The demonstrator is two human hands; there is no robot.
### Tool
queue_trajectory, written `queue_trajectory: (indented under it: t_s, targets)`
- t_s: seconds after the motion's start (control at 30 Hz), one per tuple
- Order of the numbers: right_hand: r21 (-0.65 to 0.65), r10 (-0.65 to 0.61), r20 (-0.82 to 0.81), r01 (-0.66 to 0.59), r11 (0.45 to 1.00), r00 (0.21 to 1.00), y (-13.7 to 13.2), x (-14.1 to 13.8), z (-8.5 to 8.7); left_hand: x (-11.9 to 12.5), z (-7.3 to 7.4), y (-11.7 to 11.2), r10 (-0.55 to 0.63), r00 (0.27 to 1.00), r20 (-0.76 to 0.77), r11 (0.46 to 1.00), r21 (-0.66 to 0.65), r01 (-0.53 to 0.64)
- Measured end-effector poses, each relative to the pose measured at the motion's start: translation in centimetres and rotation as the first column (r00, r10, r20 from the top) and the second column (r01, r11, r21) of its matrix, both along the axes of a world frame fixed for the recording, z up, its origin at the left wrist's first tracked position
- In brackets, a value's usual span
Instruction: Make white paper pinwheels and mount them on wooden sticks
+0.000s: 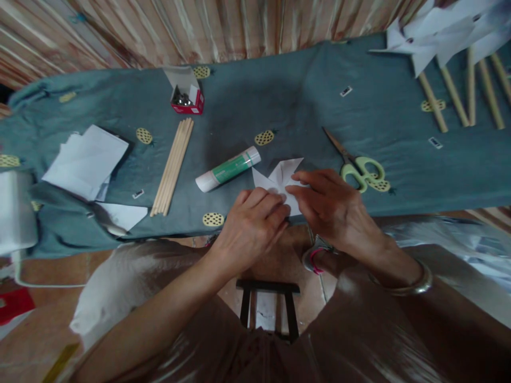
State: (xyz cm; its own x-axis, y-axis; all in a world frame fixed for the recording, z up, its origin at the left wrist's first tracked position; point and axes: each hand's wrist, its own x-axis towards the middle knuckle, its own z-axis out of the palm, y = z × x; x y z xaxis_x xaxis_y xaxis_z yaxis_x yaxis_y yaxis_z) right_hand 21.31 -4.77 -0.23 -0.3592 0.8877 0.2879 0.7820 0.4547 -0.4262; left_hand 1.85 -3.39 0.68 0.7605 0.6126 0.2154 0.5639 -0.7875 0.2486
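Observation:
A white paper pinwheel [281, 173] with folded points lies at the front edge of the cloth, between my hands. My left hand [255, 223] closes on its lower left side, the fingertips curled in at the centre. From the right, my right hand [329, 205] pinches the pinwheel's right part between thumb and fingers. Part of the paper is hidden behind my fingers. Just left of the pinwheel lies a glue stick [228, 169] with a green label. Green-handled scissors [355, 165] rest beyond my right hand, blades slightly apart.
Thin wooden sticks [172, 167] lie left of the glue stick. Behind them stands an open red box [187, 101] of small metal pieces. White paper squares [88, 159] are stacked at left, near a white device [16, 213]. Finished pinwheels [431, 40] on sticks lie at far right.

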Motion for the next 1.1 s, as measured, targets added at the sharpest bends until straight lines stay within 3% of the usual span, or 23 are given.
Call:
queue_trajectory:
  t_s: [0.17, 0.37, 0.5, 0.67, 1.1]
  targets:
    - [-0.028, -0.037, 0.037, 0.038, 0.999, 0.999, -0.5, -0.8, 0.1, -0.3, 0.0, -0.2, 0.001, 1.000, 0.018, 1.000, -0.005, -0.001]
    - [0.030, -0.059, 0.183, 0.054, 0.998, 0.981, -0.9, -2.0, -0.5, -0.7, -0.1, -0.2, -0.003, 0.999, 0.042, 1.000, 0.023, 0.002]
    - [0.040, -0.045, 0.019, 0.044, 0.998, 0.999, -0.6, -1.1, -0.5, -0.7, -0.2, -0.1, 0.000, 0.999, 0.034, 0.999, 0.042, -0.001]
    - [-0.057, -0.075, -0.216, 0.064, 0.996, 0.973, -0.6, 0.3, 0.0, -0.6, -0.3, -0.1, -0.002, 1.000, 0.028, 0.998, 0.063, 0.000]
    - [-0.058, -0.178, -0.256, 0.168, 0.984, 0.950, -0.5, 1.9, 0.7, -0.4, -0.4, -0.1, -0.018, 1.000, -0.006, 0.996, 0.084, 0.018]
